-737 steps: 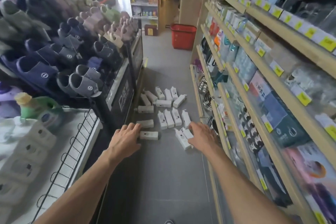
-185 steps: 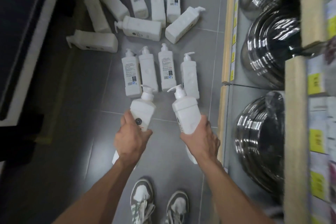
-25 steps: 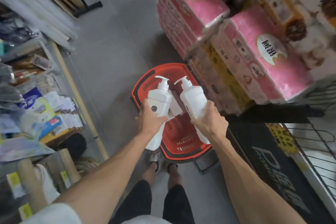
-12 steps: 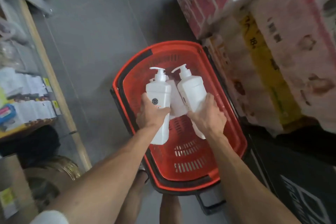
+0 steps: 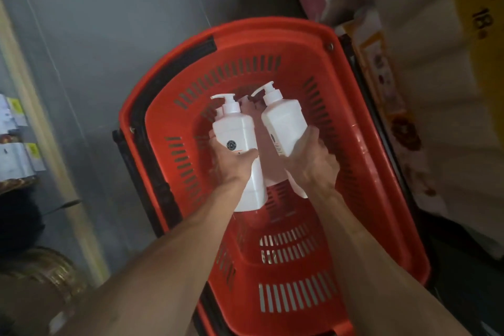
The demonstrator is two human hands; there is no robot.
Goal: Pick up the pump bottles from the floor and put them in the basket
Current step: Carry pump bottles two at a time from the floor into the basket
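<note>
A red slotted basket (image 5: 368, 161) stands on the grey floor right below me. My left hand (image 5: 231, 165) grips a white pump bottle (image 5: 234, 128) with a round dark logo, held inside the basket's opening. My right hand (image 5: 311, 159) grips a second white pump bottle (image 5: 283, 120), pump head pointing away from me. Both bottles hang side by side above the basket floor. At least one more white bottle (image 5: 268, 172) lies in the basket beneath them, mostly hidden.
Stacked packs of tissue rolls (image 5: 409, 35) press close against the basket's right side. A wooden shelf edge (image 5: 41, 128) with goods runs down the left. Grey floor tiles (image 5: 122, 22) lie beyond and left of the basket.
Both hands have lowered the two bottles deeper into the basket, and my view has dropped closer to it.
</note>
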